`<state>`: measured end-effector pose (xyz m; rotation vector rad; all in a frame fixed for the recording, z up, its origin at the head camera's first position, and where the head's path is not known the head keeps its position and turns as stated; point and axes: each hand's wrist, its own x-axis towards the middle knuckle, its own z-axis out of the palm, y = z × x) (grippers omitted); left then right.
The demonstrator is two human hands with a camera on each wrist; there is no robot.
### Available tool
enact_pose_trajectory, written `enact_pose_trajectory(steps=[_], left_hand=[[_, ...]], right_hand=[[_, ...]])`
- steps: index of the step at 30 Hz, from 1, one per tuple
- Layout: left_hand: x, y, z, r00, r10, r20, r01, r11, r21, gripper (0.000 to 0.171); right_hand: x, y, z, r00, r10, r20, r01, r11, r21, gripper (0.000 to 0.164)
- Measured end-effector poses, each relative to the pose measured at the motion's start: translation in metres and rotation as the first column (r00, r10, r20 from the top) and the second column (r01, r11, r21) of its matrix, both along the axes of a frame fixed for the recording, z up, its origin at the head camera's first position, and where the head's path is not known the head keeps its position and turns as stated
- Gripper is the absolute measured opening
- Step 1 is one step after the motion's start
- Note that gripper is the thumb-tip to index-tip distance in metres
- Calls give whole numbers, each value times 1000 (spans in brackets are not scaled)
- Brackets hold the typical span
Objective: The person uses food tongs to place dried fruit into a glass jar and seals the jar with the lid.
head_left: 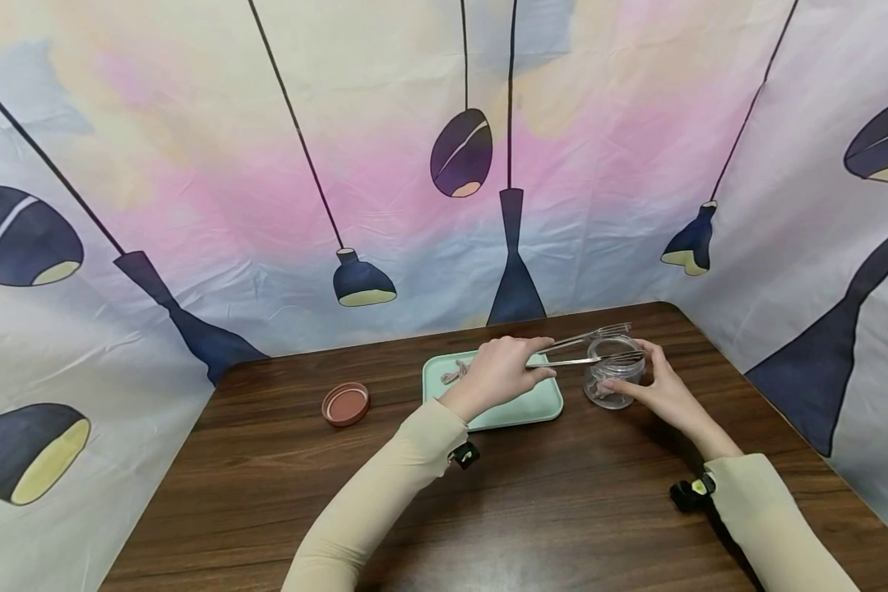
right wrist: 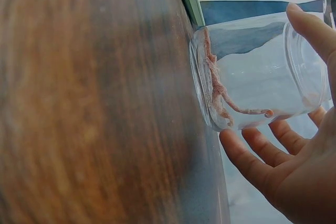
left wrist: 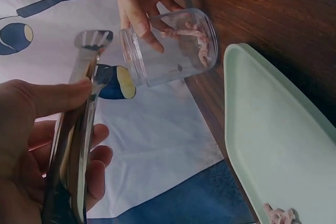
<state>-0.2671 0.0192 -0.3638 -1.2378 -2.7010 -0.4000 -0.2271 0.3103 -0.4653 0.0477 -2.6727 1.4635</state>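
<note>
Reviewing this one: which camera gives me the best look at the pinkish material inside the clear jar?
The right wrist view: the pinkish material appears largest there, seen through the side of the clear jar, along its bottom. The left wrist view shows it smaller through the side; in the head view it is hard to make out.

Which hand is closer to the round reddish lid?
Left. The left hand is to the right of the lid, above the green tray. The right hand is farther right, holding the clear jar.
</note>
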Motion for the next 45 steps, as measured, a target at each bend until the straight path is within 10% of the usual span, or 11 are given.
enact_pose_trajectory(steps=[21,45], left_hand=[[-3,-26,-3,998,42,49,-46,996,83,63],[-6,-114,4,976,216,36,-218,969,113,64]], right_hand=[[2,-1,0,1000,4,5,-4,1000,2,103],[1,0,-3,1000,14,-5,-14,1000,1,101]])
